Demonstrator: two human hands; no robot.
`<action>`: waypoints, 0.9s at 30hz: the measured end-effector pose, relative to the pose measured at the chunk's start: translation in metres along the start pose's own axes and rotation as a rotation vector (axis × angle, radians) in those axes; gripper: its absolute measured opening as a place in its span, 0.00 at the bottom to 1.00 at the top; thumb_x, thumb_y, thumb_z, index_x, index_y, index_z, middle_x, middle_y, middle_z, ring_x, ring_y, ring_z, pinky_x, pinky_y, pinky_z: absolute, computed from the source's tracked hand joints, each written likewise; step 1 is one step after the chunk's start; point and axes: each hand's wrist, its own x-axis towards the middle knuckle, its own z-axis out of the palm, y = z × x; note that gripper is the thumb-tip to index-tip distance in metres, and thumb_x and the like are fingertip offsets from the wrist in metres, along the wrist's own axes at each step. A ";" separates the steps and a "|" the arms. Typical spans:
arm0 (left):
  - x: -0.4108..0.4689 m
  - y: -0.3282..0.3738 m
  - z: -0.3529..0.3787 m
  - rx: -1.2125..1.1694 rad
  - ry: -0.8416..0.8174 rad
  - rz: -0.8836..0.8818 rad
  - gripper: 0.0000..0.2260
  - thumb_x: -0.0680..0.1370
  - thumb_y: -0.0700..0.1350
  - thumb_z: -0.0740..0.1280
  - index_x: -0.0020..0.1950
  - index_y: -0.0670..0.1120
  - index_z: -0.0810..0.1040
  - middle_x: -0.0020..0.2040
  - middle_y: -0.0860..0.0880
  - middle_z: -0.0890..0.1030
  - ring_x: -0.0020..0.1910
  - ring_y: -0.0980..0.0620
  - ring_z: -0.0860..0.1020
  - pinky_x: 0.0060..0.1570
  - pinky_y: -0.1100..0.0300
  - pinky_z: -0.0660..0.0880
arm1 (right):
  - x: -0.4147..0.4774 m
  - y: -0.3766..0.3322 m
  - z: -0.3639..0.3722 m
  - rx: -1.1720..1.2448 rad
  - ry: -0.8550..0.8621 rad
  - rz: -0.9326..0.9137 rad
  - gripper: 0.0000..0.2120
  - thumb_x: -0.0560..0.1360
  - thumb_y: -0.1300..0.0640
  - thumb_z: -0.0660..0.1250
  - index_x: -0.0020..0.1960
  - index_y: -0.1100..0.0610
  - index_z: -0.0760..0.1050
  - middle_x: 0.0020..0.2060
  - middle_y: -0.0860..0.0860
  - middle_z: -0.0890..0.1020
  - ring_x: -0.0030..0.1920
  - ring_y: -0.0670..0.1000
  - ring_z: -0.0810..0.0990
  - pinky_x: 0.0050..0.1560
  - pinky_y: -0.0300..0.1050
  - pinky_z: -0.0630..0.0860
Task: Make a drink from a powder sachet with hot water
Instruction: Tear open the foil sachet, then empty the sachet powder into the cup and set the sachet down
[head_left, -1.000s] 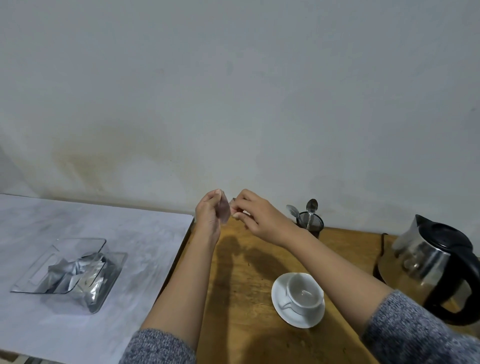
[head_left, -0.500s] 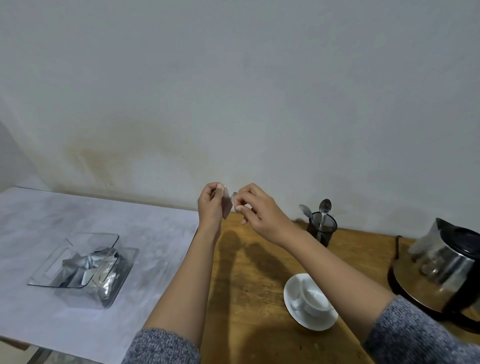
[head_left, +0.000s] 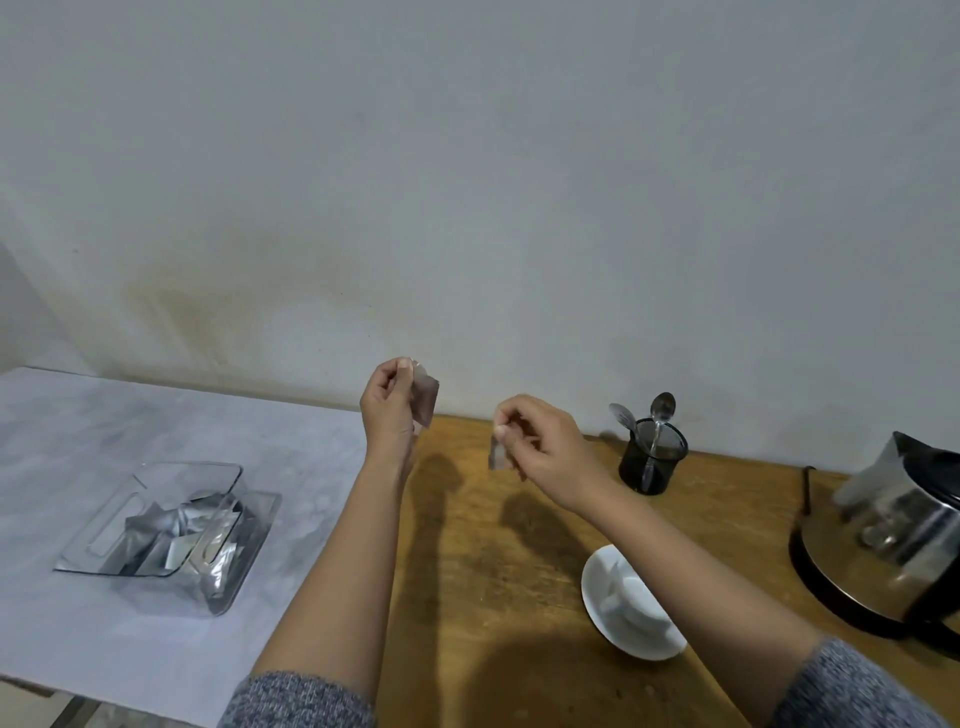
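Note:
My left hand (head_left: 390, 410) holds a small powder sachet (head_left: 425, 399) upright by its top, above the seam between the two tables. My right hand (head_left: 540, 441) is a little to the right and lower, pinching a torn-off strip of the sachet (head_left: 497, 456). A white cup (head_left: 631, 597) rests on a white saucer (head_left: 605, 618) on the wooden table (head_left: 493, 597), partly hidden by my right forearm. The steel kettle (head_left: 898, 535) with its black lid and base stands at the right edge.
A clear plastic box (head_left: 161, 530) with several silver sachets lies on the pale marbled table (head_left: 104, 431) at left. A black mesh holder (head_left: 652, 457) with two spoons stands by the wall. The wall runs close behind both tables.
My hands were together at the sachet's top; now they are apart, the right hand moved right and down with a torn strip. The view has shifted left.

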 end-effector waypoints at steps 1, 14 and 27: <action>-0.003 -0.001 -0.005 -0.001 -0.007 0.001 0.09 0.80 0.40 0.59 0.41 0.45 0.73 0.22 0.56 0.74 0.20 0.58 0.70 0.21 0.69 0.66 | -0.004 0.011 0.005 0.075 0.042 0.114 0.08 0.78 0.64 0.61 0.41 0.54 0.71 0.31 0.48 0.75 0.27 0.45 0.74 0.29 0.39 0.73; -0.029 -0.071 -0.097 0.256 0.061 -0.180 0.10 0.74 0.47 0.68 0.46 0.39 0.79 0.35 0.44 0.76 0.34 0.49 0.73 0.37 0.59 0.71 | -0.083 0.139 0.121 0.252 0.044 1.113 0.08 0.74 0.67 0.61 0.41 0.57 0.75 0.35 0.54 0.81 0.37 0.54 0.83 0.54 0.53 0.80; -0.035 -0.082 -0.088 0.311 -0.045 -0.234 0.12 0.75 0.47 0.67 0.49 0.39 0.80 0.39 0.45 0.79 0.41 0.48 0.76 0.43 0.58 0.73 | -0.077 0.134 0.138 -0.097 0.017 0.872 0.04 0.74 0.63 0.66 0.43 0.55 0.77 0.55 0.55 0.75 0.55 0.53 0.75 0.51 0.43 0.72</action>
